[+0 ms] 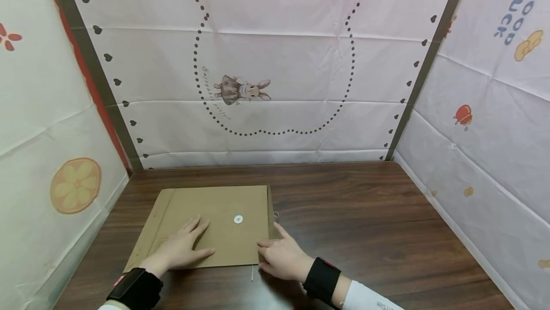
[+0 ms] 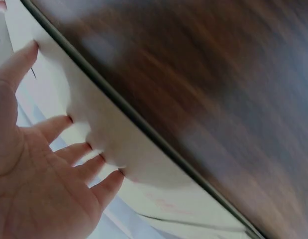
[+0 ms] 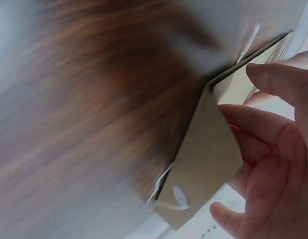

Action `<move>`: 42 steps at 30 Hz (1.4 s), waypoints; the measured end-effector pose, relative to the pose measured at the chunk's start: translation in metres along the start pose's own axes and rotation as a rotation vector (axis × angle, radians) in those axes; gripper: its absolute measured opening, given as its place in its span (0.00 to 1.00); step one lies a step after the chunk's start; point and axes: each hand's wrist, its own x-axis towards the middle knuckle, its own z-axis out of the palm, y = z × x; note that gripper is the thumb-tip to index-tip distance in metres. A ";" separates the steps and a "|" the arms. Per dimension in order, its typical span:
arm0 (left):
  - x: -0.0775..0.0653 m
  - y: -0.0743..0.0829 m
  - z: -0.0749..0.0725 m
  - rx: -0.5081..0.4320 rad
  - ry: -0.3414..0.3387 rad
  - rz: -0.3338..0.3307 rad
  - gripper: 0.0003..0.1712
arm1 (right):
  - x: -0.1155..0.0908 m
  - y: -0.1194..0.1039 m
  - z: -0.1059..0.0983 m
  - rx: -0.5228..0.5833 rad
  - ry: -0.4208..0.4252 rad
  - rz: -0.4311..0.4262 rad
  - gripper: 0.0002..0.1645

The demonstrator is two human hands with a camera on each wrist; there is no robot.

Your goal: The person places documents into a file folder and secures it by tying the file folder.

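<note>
A brown kraft string-tie document envelope (image 1: 223,240) lies on the table with a white round button on its face. My left hand (image 1: 182,248) rests on its left half, fingers spread; in the left wrist view these fingertips (image 2: 70,119) press on the paper. At the envelope's right end is my right hand (image 1: 285,255), fingers extended against the narrow flap (image 3: 201,159), which stands at an angle to the body. In the right wrist view the flap partly hides these fingers, and the thumb is beside the near corner. A white string (image 3: 166,189) loops by the flap's button.
The dark wood-grain table (image 1: 365,224) extends to the right of the envelope. White printed cloth (image 1: 279,61) hangs behind it and on both sides. A loose string end (image 1: 252,273) sticks out past the envelope's near edge.
</note>
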 end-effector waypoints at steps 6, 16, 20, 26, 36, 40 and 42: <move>-0.003 -0.021 -0.013 0.007 -0.032 -0.014 0.55 | -0.008 0.009 0.002 0.002 -0.001 0.020 0.24; -0.013 -0.041 -0.018 0.079 -0.053 0.030 0.52 | -0.024 0.040 0.004 -0.026 0.071 0.073 0.19; -0.014 -0.034 -0.017 0.048 -0.106 0.083 0.50 | -0.026 0.055 0.009 -0.019 0.098 0.108 0.18; -0.016 -0.025 -0.016 0.034 -0.135 0.142 0.46 | -0.024 0.072 0.015 0.050 0.085 0.182 0.20; -0.020 -0.002 -0.004 0.168 -0.062 0.278 0.43 | -0.022 0.094 0.017 0.242 0.076 0.330 0.30; -0.023 0.006 0.001 0.205 -0.040 0.322 0.42 | -0.019 0.095 0.018 0.304 0.042 0.376 0.36; -0.026 0.013 0.001 0.207 -0.057 0.319 0.41 | -0.018 0.091 0.017 0.319 0.020 0.392 0.38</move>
